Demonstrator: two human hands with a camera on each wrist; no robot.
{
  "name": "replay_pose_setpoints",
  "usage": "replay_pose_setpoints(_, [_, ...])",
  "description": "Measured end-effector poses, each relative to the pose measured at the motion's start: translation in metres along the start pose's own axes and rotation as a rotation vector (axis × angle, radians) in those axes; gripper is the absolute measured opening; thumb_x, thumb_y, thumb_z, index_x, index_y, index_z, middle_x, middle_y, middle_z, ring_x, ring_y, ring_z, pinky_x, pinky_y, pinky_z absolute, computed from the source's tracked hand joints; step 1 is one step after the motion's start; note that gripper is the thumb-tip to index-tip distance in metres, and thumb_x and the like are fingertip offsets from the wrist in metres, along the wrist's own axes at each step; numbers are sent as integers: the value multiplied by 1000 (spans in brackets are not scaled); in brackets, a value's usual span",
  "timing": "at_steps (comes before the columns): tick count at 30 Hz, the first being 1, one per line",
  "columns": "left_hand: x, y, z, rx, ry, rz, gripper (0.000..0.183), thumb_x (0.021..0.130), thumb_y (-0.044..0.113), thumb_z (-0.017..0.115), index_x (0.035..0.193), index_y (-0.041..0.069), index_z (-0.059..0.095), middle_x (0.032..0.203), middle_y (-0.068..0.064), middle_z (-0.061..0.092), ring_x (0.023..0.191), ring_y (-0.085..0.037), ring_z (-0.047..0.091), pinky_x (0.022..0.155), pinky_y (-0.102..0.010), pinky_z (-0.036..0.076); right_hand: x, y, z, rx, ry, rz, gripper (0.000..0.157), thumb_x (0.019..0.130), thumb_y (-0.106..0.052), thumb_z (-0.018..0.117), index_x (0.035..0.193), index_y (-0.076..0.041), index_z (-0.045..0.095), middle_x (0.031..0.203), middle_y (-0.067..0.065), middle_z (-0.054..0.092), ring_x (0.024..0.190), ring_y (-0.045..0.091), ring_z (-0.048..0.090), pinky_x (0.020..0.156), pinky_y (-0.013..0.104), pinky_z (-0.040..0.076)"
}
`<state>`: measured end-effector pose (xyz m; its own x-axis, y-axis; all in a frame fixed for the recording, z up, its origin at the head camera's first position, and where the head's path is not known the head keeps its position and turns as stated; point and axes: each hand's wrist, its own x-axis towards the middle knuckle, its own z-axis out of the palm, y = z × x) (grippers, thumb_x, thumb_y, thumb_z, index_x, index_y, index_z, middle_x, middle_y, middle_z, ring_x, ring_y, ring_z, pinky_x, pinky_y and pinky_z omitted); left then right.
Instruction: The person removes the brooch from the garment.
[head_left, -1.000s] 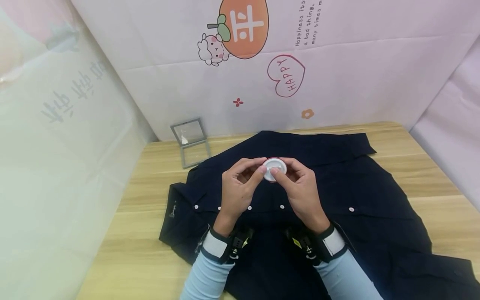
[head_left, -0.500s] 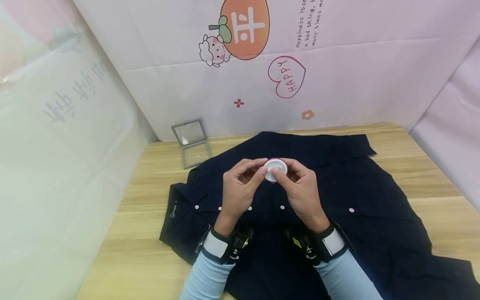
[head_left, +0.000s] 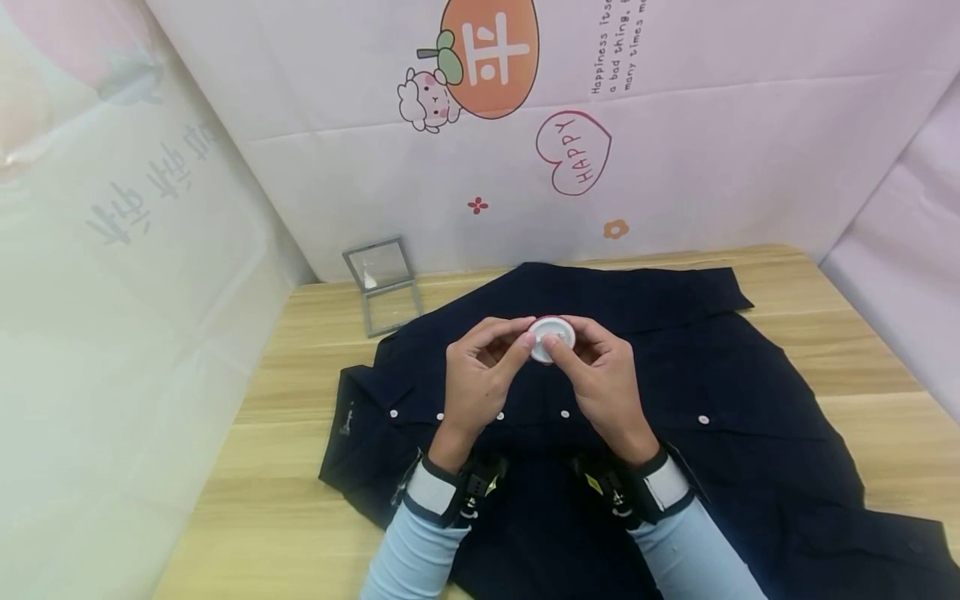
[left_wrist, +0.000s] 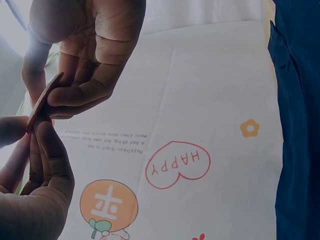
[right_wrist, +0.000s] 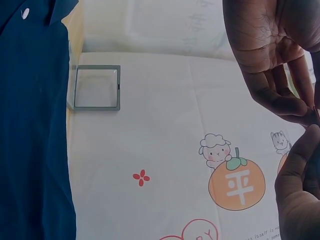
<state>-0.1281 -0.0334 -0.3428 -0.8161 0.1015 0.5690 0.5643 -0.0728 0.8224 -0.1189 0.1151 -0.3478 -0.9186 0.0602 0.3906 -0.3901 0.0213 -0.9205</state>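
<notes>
A round pin-back button badge (head_left: 553, 326) is held up over the dark navy shirt (head_left: 712, 367), its white back towards the head camera and a red rim showing at the top. My left hand (head_left: 480, 371) pinches its left side between thumb and fingers. My right hand (head_left: 606, 379) grips the right side, with the thumb pressed on the badge's back beside the metal pin. Edge-on in the left wrist view, the badge (left_wrist: 45, 102) looks like a thin disc between both hands' fingertips. The right wrist view cuts most of it off. Whether the pin is fastened cannot be made out.
The shirt lies spread across the wooden table (head_left: 300, 467), its white buttons in a row and its collar to the left. An opened grey-framed clear case (head_left: 390, 287) stands at the back left by the printed cloth (head_left: 337, 175). Cloth also hangs along both sides.
</notes>
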Motion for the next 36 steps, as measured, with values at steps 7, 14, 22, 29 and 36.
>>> replay_pose_setpoints(7, [0,0,0,0,7,-1,19,90,-4,64,106,-13,67,98,-29,64,82,-3,60,72,-14,51,0,-1,1,-21,6,2,25,92,2,63,115,11,63,99,-20,67,85,2,65,73,15,54])
replay_pose_setpoints(14, [0,-1,0,4,12,0,18,90,-4,64,105,-14,67,98,-29,64,83,-2,60,72,-15,52,0,-1,2,-30,12,11,25,92,1,63,116,10,63,99,-21,67,85,2,64,74,15,54])
replay_pose_setpoints(22, [1,1,0,5,14,3,18,89,-5,64,105,-14,67,98,-29,64,82,-2,61,71,-14,51,-1,-1,2,-46,19,0,25,93,-1,64,115,8,64,100,-16,68,85,3,65,74,16,54])
replay_pose_setpoints(29, [1,0,1,-14,12,14,17,89,-6,64,104,-14,67,98,-29,64,83,-3,62,72,-14,51,0,0,2,-69,23,-7,25,93,-3,64,116,8,65,108,21,68,87,1,65,75,16,54])
replay_pose_setpoints(36, [1,-1,0,-19,13,21,17,89,-6,64,104,-14,67,99,-30,64,85,-2,63,74,-15,53,-1,0,3,-74,29,-7,24,93,-2,64,115,8,65,108,24,67,86,1,65,74,15,54])
